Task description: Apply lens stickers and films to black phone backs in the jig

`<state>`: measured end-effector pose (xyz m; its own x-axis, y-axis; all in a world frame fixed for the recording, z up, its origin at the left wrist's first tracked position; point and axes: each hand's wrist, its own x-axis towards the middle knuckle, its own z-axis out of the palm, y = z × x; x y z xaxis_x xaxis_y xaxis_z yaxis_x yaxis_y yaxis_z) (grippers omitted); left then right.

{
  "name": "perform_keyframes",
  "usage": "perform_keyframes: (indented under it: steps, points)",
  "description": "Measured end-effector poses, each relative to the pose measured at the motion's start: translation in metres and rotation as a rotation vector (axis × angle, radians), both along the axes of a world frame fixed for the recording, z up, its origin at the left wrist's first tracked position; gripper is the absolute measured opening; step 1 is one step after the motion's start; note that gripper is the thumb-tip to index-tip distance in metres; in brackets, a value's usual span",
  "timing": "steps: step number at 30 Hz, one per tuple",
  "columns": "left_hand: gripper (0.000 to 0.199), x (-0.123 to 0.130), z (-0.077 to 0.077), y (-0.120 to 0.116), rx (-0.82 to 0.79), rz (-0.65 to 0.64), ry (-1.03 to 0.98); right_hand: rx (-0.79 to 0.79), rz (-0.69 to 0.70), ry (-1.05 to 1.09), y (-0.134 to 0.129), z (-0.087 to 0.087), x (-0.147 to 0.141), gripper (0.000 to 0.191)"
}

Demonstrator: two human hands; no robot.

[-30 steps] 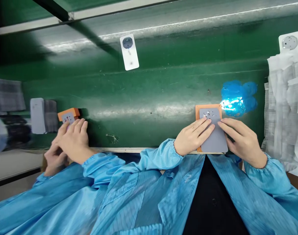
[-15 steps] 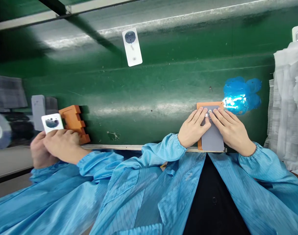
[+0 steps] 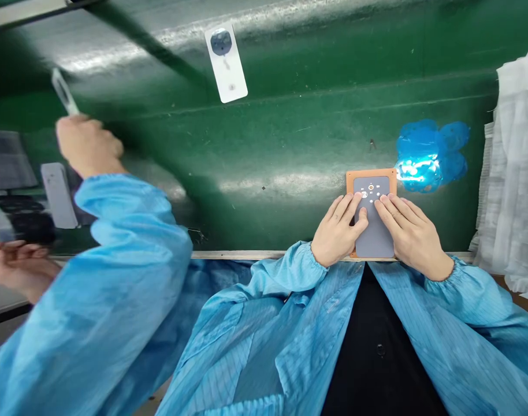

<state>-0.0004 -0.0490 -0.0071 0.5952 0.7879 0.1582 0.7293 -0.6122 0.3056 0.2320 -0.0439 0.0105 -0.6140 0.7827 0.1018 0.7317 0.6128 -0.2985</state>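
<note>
Left hand [image 3: 334, 232]: fingers extended, tips on the grey panel [image 3: 373, 231], clasping nothing I can see | right hand [image 3: 413, 236]: loosely flat, likewise | grey panel: on orange fixture [image 3: 370, 173], near edge of green bench [image 3: 272, 138], right side | blue film [image 3: 422, 155]: just beyond, farther right

From where I stand I can't read any word, number, brand or sign. The grey panel [image 3: 372, 237] on the orange block [image 3: 349, 184] bears a cluster of small pale marks near its far end, partly by the fingertips, too tiny for me to tell whether any are printed characters. The white panel [image 3: 234, 72] farther back on the green table [image 3: 290, 133] shows a faint smudge below its dark round patch and a small spot lower down, neither legible.
</note>
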Motion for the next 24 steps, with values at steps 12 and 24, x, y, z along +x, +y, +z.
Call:
perform_keyframes:
  steps: [12,24]
  points:
    - [0.05,-0.012,-0.003,0.01,-0.068,0.014,-0.348,-0.044,0.032,0.324,-0.003,0.004,0.006,0.053]
    - [0.009,0.044,0.042,0.025,-0.02,0.162,-1.159,-0.731,-0.368,1.396,0.014,-0.031,0.019,0.042]
